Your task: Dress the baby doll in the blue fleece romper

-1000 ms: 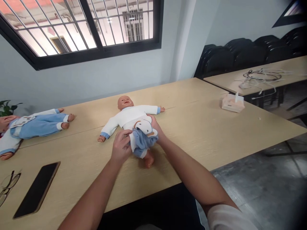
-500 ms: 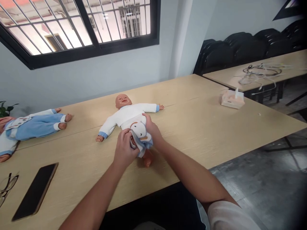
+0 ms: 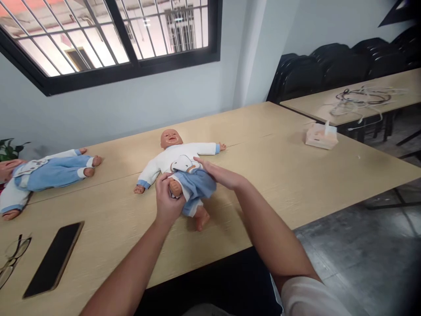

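Lying face-up on worktop (image 3: 279, 184): doll (image 3: 176, 151), arms spread, blue trousers (image 3: 201, 184) on legs. Left hand (image 3: 167, 204) clamped on trousers' white cuff (image 3: 186, 192), bare foot (image 3: 175, 188) poking through. Right hand (image 3: 223, 174) against trousers near waist, fingers outstretched; cannot tell whether pinching cloth. Second doll (image 3: 54, 172), phone (image 3: 54, 259) and glasses (image 3: 12, 262) to left.

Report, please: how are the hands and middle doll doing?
Left hand gripping blue trousers at a cuff, foot showing; right hand touching their other side. Doll face-up. Phone, glasses off left.
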`<state>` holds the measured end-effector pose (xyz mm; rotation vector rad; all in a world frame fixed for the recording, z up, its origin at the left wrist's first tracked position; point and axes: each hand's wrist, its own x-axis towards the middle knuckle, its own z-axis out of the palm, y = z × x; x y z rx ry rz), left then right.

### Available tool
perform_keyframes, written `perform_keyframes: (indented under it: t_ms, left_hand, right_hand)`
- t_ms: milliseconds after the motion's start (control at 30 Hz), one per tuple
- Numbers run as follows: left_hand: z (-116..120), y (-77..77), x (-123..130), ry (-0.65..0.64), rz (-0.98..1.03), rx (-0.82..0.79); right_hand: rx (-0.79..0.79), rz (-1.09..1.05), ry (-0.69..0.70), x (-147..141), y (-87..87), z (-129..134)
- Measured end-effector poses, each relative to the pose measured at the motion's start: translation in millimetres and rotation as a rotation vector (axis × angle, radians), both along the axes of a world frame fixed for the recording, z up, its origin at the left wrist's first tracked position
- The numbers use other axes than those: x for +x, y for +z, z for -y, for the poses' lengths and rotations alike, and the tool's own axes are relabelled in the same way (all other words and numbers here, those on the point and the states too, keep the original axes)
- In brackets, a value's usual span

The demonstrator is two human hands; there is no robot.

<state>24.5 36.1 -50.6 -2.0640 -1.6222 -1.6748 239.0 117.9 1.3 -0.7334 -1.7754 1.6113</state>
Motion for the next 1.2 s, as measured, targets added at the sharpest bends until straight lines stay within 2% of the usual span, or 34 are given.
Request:
perform_keyframes:
  t_ms: [67,133,167,233,300,333,433,500,533,567,633,700,767,800,833,867,967,1000,1033,1133,1167,1200]
  left_hand:
    - [1.8,1.6,1.6,-0.013,0.000,0.028]
    - [4.9,2.1,3.4,-0.047,-0.006,0.059]
    - [6.9,1.8,4.2,-0.071,-0.015,0.081]
    - [10.7,0.6,5.4,-0.135,-0.056,0.139]
    - [13.6,-1.4,6.2,-0.179,-0.115,0.190]
    - [14.3,-2.6,6.7,-0.186,-0.147,0.201]
    - [13.9,-6.9,9.5,-0.229,-0.203,0.147]
    - [12.9,-9.9,14.1,-0.290,-0.203,0.082]
    - [12.7,-11.2,17.5,-0.320,-0.203,0.049]
    - [12.9,-12.3,21.4,-0.346,-0.209,0.017]
    - [14.5,-13.5,29.5,-0.407,-0.252,-0.043]
    - [16.3,-12.8,34.5,-0.521,-0.306,-0.080]
    - [15.7,-10.4,32.5,-0.634,-0.334,-0.074]
    - [13.7,-9.0,28.1,-0.645,-0.323,-0.059]
    - [10.3,-7.6,21.7,-0.601,-0.287,-0.045]
    - [5.6,-6.5,13.5,-0.505,-0.226,-0.042]
    - [-12.5,-6.1,-16.2,-0.126,0.026,-0.153]
    - [-18.3,-6.8,-25.9,-0.080,0.087,-0.250]
    - [-23.0,-7.6,-34.8,-0.098,0.123,-0.366]
    - [-29.3,-8.5,-52.7,-0.354,0.116,-0.678]
    - [-29.2,-7.7,-55.4,-0.435,0.110,-0.731]
    - [-28.4,-6.5,-56.6,-0.491,0.118,-0.754]
  right_hand:
    - [0.027,0.045,0.096,12.7,7.6,-4.3]
    - [0.014,0.000,0.112,16.0,3.4,-13.1]
    - [0.013,-0.046,0.048,14.3,-3.1,-19.6]
    - [0.038,-0.074,-0.222,6.6,-21.8,-35.3]
    - [0.081,0.051,-0.512,-2.2,-41.0,-50.4]
    - [0.097,0.134,-0.607,-5.5,-48.2,-55.9]
    - [0.120,0.283,-0.719,-7.1,-52.3,-57.9]
    - [0.151,0.332,-0.736,-1.5,-42.3,-46.6]
    - [0.150,0.352,-0.701,2.4,-35.5,-38.3]
    - [0.126,0.360,-0.623,6.7,-28.7,-29.2]
    - [0.037,0.347,-0.374,14.7,-17.4,-12.3]
    - [0.003,0.337,-0.170,20.9,-11.2,-1.6]
    - [0.077,0.382,-0.112,25.5,-9.5,0.7]
    - [0.125,0.417,-0.108,27.4,-9.6,-0.8]
    - [0.162,0.452,-0.103,29.1,-9.8,-3.3]
    - [0.188,0.482,-0.092,30.6,-10.1,-6.0]
    - [0.275,0.505,-0.048,31.7,-9.7,-7.0]
    - [0.326,0.510,-0.066,30.4,-9.4,-2.5]
    - [0.395,0.528,-0.129,28.1,-9.4,5.2]
    - [0.641,0.626,-0.517,16.9,-13.1,46.5]
    - [0.705,0.630,-0.612,12.4,-16.4,64.4]
    - [0.746,0.607,-0.612,7.9,-20.8,82.7]
